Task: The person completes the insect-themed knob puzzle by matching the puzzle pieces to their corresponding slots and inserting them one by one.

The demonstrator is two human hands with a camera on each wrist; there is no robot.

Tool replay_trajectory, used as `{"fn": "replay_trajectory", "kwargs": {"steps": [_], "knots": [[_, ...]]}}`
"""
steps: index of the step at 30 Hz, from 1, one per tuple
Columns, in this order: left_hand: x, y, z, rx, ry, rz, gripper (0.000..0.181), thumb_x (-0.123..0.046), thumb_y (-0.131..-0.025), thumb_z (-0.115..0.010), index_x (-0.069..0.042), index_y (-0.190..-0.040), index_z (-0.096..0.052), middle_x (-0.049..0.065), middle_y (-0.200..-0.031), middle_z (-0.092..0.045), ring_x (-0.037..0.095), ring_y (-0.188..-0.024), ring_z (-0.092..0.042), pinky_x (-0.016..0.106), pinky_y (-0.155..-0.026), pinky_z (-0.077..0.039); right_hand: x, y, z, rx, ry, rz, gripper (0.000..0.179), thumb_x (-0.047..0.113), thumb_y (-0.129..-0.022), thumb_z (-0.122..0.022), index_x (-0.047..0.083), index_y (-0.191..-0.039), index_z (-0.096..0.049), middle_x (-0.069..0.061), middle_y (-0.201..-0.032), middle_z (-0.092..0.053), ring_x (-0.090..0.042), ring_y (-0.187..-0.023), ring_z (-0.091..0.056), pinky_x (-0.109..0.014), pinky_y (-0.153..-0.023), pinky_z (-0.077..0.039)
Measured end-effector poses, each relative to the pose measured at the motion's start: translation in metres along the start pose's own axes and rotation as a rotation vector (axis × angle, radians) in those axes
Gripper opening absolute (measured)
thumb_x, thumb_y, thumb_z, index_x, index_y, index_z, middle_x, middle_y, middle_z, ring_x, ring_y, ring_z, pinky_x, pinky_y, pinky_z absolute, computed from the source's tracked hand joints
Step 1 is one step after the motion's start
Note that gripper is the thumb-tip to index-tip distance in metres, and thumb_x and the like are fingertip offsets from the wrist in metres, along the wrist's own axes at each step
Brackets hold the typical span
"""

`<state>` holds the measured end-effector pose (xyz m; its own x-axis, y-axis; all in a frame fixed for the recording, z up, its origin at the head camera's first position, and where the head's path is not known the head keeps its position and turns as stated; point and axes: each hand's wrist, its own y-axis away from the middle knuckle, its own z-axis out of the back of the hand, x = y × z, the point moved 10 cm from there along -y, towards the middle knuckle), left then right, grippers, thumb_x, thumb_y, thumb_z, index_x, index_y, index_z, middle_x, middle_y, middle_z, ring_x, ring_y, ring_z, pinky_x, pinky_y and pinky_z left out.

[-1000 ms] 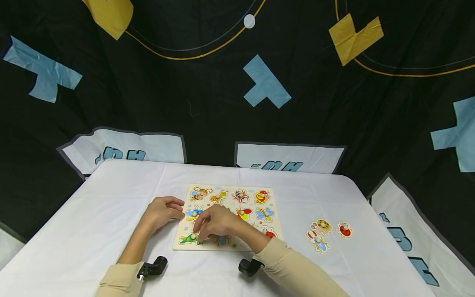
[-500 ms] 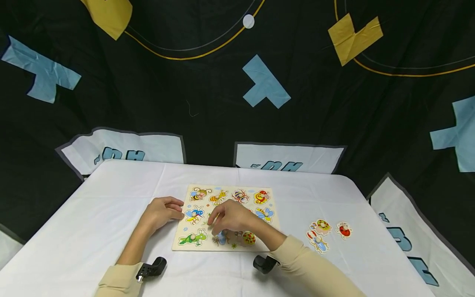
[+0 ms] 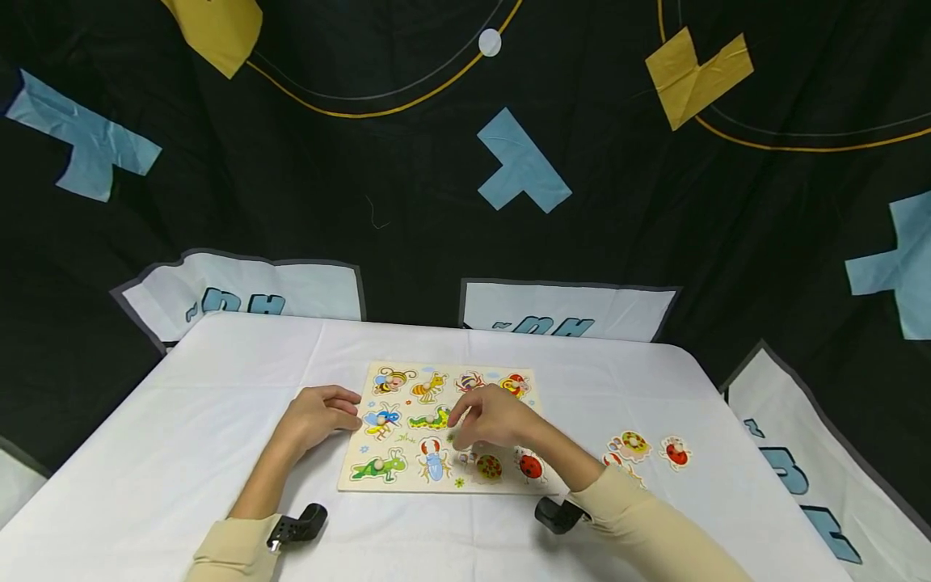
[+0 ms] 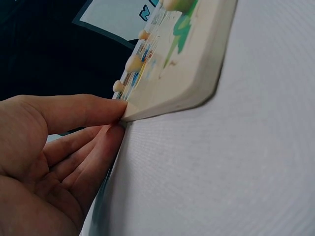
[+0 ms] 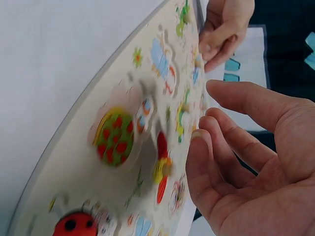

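Observation:
A wooden insect puzzle board (image 3: 404, 486) lies flat on the white table, bearing pictures of a bee, a caterpillar, a spider and other bugs. My left hand (image 3: 320, 414) rests at its left edge; in the left wrist view, thumb and forefinger touch the board's side. Over the right-centre of the board hovers my right hand (image 3: 498, 416), its fingers loosely bent with nothing between them, as the right wrist view shows. A green grasshopper piece (image 3: 378, 467) with a knob sits at the lower left of the board. The stag beetle picture (image 3: 434, 459) shows no clear knob.
To the right of the board lie loose pieces: a red ladybird (image 3: 676, 453), a spotted bug (image 3: 631, 444), and a red-and-white piece (image 3: 614, 460) partly hidden by the right sleeve. A black curtain (image 3: 422, 202) hangs behind the table (image 3: 240, 372).
My right hand has left the grasshopper at the lower left and moved right and slightly away across the board. The grasshopper and stag beetle are uncovered. My left hand stays put.

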<state>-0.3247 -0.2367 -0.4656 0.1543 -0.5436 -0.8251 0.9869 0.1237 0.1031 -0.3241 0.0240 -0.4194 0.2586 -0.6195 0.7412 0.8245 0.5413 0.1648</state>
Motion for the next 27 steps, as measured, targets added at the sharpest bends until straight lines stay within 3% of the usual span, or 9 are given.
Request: {"fn": "replay_trajectory", "kwargs": {"steps": [5,12,19,27], "knots": [[0.001,0.001,0.001,-0.003,0.006,0.006,0.044,-0.010,-0.075,-0.084,-0.001,-0.116,-0.071,0.003,-0.087,-0.072,0.015,-0.080,-0.061,0.027,-0.072,-0.046,-0.015,0.008,0.013,-0.033,0.000,-0.036,0.026,0.012,-0.075,-0.085,0.009,-0.099,-0.076,0.001,-0.071,-0.066,-0.024,-0.067,-0.061,-0.026,-0.058,-0.043],[0.003,0.001,0.001,-0.010,-0.010,0.003,0.044,-0.011,-0.075,-0.084,-0.003,-0.116,-0.072,0.002,-0.087,-0.072,0.016,-0.082,-0.062,0.028,-0.074,-0.045,-0.030,0.017,0.030,-0.067,0.008,-0.050,0.027,0.012,-0.075,-0.085,0.009,-0.100,-0.076,-0.002,-0.074,-0.065,-0.018,-0.068,-0.058,-0.027,-0.060,-0.044],[0.003,0.001,0.001,-0.008,-0.010,0.004,0.044,-0.011,-0.075,-0.084,-0.003,-0.117,-0.071,0.001,-0.087,-0.072,0.016,-0.083,-0.063,0.028,-0.076,-0.045,-0.041,0.027,0.047,-0.089,-0.004,-0.074,0.027,0.012,-0.075,-0.085,0.008,-0.100,-0.075,-0.004,-0.075,-0.066,-0.024,-0.068,-0.062,-0.028,-0.061,-0.047],[0.000,0.000,0.000,-0.002,-0.007,0.003,0.045,-0.011,-0.075,-0.083,-0.002,-0.118,-0.071,0.002,-0.088,-0.072,0.017,-0.083,-0.062,0.028,-0.076,-0.045,-0.054,0.039,0.065,-0.099,-0.030,-0.074,0.031,0.011,-0.075,-0.084,0.003,-0.103,-0.074,-0.003,-0.075,-0.067,-0.020,-0.069,-0.061,-0.035,-0.066,-0.052]]}}
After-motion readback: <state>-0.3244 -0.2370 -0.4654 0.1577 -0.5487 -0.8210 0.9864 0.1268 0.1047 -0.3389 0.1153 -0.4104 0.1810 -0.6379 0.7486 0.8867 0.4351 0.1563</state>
